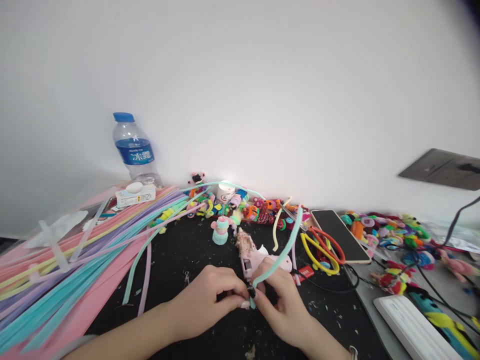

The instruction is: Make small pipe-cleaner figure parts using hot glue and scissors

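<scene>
Right hand [282, 306]: pinching mint stem [287, 248] near base | Left hand [208, 302]: fingertips together beside base

Fuzzy, matt pipe cleaners [146, 230], left of the grips; clear, glossy plastic bottle [135, 150] with smooth cap, beyond them. Smooth pink plastic glue gun [260, 260], crusted rough at its nozzle, just beyond the grips. Phone [337, 235], right of them: dark, smooth, glossy screen. Surface [176, 260] beneath: matt black, debris-flecked.
</scene>
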{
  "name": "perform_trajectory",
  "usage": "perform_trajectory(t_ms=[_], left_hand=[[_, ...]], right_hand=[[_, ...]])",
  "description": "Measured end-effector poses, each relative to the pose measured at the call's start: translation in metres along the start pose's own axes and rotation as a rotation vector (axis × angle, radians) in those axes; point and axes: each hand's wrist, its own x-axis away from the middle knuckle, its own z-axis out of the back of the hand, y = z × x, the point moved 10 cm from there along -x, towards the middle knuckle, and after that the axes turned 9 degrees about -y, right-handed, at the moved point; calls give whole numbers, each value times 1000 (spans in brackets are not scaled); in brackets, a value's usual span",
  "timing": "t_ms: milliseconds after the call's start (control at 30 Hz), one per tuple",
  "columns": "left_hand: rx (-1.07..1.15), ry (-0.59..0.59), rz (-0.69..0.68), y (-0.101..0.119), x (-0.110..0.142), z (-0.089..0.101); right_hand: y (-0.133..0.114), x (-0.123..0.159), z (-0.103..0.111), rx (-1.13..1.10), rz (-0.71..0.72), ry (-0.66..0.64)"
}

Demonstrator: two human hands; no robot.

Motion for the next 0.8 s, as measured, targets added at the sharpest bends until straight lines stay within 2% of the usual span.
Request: perform_trajectory(t_ms=[167,400,500,633,800], left_hand=[[52,-25,-11,3,-1,-2],[128,31,70,-5,0,4],[279,47,126,-15,0,1],[542,1,134,-23,-1,-8],[573,-35,144,-25,-2,-14]], right_hand=[[6,0,-4,-17,-36,-22],[20,0,-1,-92,-100,37],[24,4,4,-131,-114,108],[30,7,7,-215,-137,172],[31,9,8,-272,-160,196]])
